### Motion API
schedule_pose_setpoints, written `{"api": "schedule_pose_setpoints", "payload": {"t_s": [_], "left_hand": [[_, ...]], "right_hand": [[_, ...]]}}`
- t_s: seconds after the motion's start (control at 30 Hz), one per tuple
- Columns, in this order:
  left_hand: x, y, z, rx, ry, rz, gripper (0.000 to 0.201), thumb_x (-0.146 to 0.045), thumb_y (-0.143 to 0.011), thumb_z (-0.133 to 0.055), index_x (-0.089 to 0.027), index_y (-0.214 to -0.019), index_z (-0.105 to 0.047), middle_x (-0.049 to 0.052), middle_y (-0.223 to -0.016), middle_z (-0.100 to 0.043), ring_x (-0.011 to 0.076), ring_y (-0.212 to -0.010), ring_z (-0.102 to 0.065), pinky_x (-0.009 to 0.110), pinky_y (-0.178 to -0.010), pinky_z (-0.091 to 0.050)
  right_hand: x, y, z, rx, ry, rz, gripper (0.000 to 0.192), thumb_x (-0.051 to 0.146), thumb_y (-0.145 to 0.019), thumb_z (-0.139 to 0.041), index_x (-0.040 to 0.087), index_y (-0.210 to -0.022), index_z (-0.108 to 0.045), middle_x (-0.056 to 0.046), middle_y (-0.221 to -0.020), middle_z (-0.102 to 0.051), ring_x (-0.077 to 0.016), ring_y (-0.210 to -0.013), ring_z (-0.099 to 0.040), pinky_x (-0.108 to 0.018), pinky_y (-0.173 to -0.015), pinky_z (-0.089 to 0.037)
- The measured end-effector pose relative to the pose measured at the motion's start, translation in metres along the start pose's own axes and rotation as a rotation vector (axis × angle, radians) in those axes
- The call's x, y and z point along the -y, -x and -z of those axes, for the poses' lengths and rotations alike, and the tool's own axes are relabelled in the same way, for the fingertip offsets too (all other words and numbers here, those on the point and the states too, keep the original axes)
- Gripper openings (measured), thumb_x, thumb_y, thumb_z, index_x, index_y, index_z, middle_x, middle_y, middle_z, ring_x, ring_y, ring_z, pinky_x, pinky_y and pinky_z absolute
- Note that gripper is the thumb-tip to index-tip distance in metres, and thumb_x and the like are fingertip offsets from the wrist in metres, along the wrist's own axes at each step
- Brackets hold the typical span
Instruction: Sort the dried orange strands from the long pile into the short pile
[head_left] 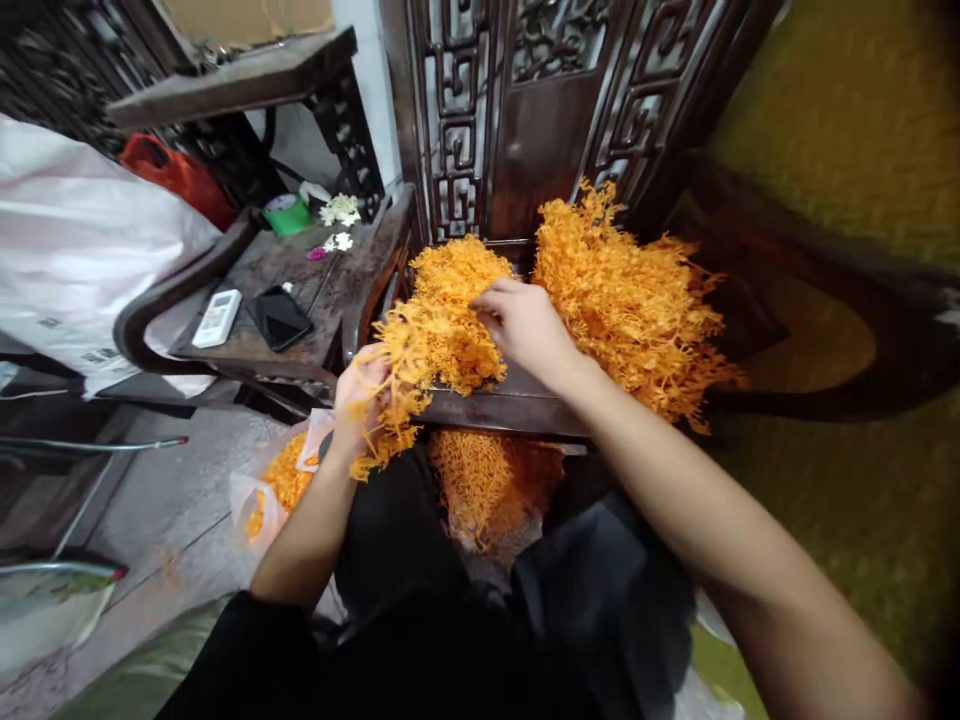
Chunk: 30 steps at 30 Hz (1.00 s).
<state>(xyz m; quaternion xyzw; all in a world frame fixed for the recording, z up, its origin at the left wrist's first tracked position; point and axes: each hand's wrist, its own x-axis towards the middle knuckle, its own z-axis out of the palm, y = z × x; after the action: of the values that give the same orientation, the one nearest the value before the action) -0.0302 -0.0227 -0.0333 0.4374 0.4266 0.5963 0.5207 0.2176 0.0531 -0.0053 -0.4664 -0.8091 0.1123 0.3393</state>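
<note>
My left hand is closed round a bunch of orange branching sprigs that look like dyed plant or plastic foliage. Fine tips of the bunch hang over its fingers. My right hand reaches over a small orange pile on the dark wooden seat. Its thumb and fingers are pinched at the pile's edge; what they grip is too small to make out. A larger orange heap lies to the right of that hand, against the carved chair back.
A bag of orange pieces stands on the floor at left. More orange strands sit below the seat. On the wooden side table lie a white remote, a black phone, green tape and white flowers.
</note>
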Motion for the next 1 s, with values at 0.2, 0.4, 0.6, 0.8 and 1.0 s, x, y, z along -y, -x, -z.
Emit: {"api": "schedule_pose_setpoints", "payload": {"t_s": [0.2,0.4,0.6,0.8,1.0], "left_hand": [[-0.018,0.009,-0.023,0.168,-0.435,-0.071,0.025,-0.034,-0.098,-0.059,-0.019,-0.115,-0.071,0.000,-0.073,-0.069,0.0096,-0.055,-0.056,0.023,-0.056,-0.046],[-0.024,-0.002,-0.074,0.400,-0.700,-0.316,0.046,-0.024,-0.091,-0.065,-0.019,-0.137,-0.060,0.012,-0.125,-0.067,0.0148,-0.082,-0.069,0.030,-0.075,-0.059],[-0.018,-0.019,-0.108,0.687,-0.748,-0.311,0.052,-0.022,-0.087,-0.072,-0.022,-0.137,-0.061,0.011,-0.131,-0.064,0.0140,-0.083,-0.069,0.038,-0.089,-0.060],[-0.003,-0.021,-0.124,0.786,-0.421,-0.010,0.085,-0.029,-0.071,-0.089,-0.028,-0.148,-0.054,0.016,-0.153,-0.047,0.0235,-0.109,-0.071,0.041,-0.092,-0.062],[-0.008,-0.010,-0.133,0.674,-0.232,0.141,0.079,-0.032,-0.081,-0.082,-0.024,-0.150,-0.045,0.016,-0.140,-0.063,0.0259,-0.116,-0.070,0.041,-0.096,-0.059]], "right_hand": [[0.018,0.009,0.022,-0.160,-0.375,-0.200,0.033,0.044,-0.101,-0.056,0.019,-0.094,-0.076,-0.006,-0.078,-0.075,-0.0198,-0.069,-0.069,-0.038,-0.073,-0.057],[0.022,0.060,0.031,-0.039,-0.768,-0.320,0.043,0.060,-0.081,-0.077,0.020,-0.095,-0.068,-0.005,-0.088,-0.074,-0.0177,-0.077,-0.069,-0.034,-0.074,-0.057],[-0.022,0.080,0.042,-0.303,-0.765,-0.464,0.023,0.036,-0.081,-0.077,0.020,-0.092,-0.064,-0.003,-0.082,-0.066,-0.0162,-0.070,-0.062,-0.035,-0.069,-0.054],[-0.006,0.103,0.059,-0.376,-0.052,0.011,0.019,0.020,-0.094,-0.061,0.024,-0.112,-0.065,-0.012,-0.119,-0.065,-0.0273,-0.110,-0.061,-0.046,-0.094,-0.048],[-0.009,0.097,0.066,0.024,0.278,0.207,0.027,0.021,-0.101,-0.054,0.023,-0.122,-0.070,-0.011,-0.107,-0.070,-0.0267,-0.097,-0.061,-0.040,-0.078,-0.036]]}}
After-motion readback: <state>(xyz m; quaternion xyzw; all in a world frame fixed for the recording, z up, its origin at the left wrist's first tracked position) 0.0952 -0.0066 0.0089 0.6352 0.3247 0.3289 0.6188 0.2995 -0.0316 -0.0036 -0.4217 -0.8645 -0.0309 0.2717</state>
